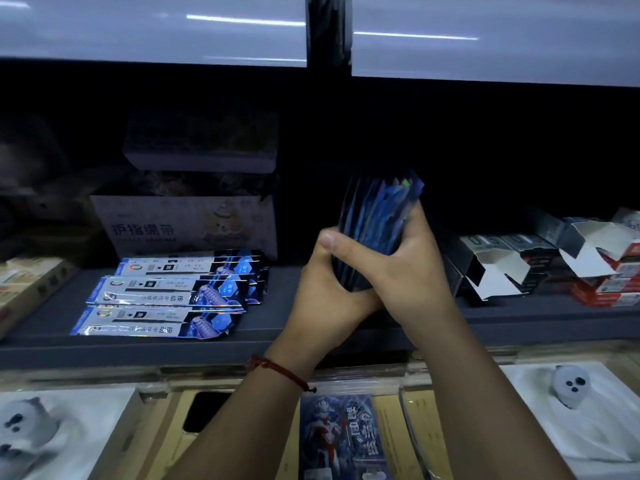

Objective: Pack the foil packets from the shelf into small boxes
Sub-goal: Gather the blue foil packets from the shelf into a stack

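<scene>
I see both hands gripping one stack of foil packets [377, 216], which stands on end between them over the shelf [519, 320]; I cannot tell whether its lower end touches. The left hand [329, 282] curls round its lower left edge, and the right hand [405, 271] wraps its right side with the fingers hidden behind. Left of the hands, loose packets [173, 296] lie flat in overlapping rows on the shelf, and right of the hands sit dark small boxes [495, 268] with end flaps open.
</scene>
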The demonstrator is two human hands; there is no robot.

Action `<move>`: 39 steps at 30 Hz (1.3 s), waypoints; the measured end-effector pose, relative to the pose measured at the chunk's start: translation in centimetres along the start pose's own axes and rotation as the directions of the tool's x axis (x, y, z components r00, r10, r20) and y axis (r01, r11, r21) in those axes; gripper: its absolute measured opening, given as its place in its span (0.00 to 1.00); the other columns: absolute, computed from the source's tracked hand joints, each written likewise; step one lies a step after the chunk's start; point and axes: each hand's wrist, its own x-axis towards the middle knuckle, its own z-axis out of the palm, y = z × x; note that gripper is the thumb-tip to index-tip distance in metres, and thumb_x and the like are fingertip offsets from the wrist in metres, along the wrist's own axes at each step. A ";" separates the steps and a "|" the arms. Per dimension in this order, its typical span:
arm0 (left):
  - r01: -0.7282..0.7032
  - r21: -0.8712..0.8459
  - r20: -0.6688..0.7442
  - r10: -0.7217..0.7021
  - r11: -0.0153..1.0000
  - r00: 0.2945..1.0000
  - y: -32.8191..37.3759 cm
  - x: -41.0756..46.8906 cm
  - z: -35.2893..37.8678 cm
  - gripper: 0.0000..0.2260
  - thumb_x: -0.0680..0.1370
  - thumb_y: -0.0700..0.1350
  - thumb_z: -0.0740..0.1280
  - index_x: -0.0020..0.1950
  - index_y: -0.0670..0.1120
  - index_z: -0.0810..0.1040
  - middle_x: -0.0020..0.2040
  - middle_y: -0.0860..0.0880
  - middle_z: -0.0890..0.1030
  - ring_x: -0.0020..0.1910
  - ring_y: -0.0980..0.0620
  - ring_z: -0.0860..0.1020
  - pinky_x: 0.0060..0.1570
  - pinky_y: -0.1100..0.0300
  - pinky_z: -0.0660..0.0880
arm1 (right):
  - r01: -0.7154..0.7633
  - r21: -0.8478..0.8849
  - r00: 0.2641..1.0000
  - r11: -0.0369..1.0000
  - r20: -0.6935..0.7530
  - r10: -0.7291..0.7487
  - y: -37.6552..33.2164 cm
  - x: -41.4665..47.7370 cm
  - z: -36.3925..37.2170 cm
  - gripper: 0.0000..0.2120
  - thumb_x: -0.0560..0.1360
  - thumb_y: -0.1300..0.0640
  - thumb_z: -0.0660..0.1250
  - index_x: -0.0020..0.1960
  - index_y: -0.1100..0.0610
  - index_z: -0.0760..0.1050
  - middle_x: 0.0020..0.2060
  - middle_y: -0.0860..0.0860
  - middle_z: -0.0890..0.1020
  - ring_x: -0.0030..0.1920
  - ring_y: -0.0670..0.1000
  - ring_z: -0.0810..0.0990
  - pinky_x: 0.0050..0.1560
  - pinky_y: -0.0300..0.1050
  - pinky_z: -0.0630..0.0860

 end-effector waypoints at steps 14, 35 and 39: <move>0.020 -0.020 0.027 -0.019 1.000 0.999 -0.7 0.4 0.2 0.26 0.72 0.38 0.77 0.69 0.46 0.75 0.59 0.51 0.84 0.60 0.55 0.82 0.61 0.49 0.80 | -0.087 0.117 0.996 0.989 0.026 0.084 0.6 0.4 0.1 0.19 0.71 0.54 0.79 0.60 0.53 0.81 0.50 0.45 0.87 0.52 0.43 0.86 0.52 0.40 0.82; -0.010 0.072 0.047 0.006 0.997 0.999 0.0 0.0 0.5 0.23 0.75 0.38 0.73 0.69 0.47 0.75 0.57 0.54 0.84 0.59 0.60 0.81 0.58 0.60 0.79 | -0.084 0.145 0.996 0.986 0.018 0.082 0.5 0.0 0.2 0.16 0.73 0.56 0.77 0.59 0.57 0.81 0.50 0.48 0.87 0.52 0.44 0.86 0.52 0.38 0.80; -0.027 0.106 0.033 0.024 0.994 0.999 1.1 -0.9 0.3 0.23 0.73 0.38 0.74 0.67 0.49 0.77 0.56 0.56 0.84 0.58 0.61 0.81 0.57 0.59 0.79 | -0.077 0.160 0.995 0.984 0.071 0.066 -0.2 -0.8 -0.5 0.16 0.74 0.58 0.77 0.60 0.59 0.81 0.53 0.49 0.87 0.54 0.45 0.85 0.53 0.36 0.79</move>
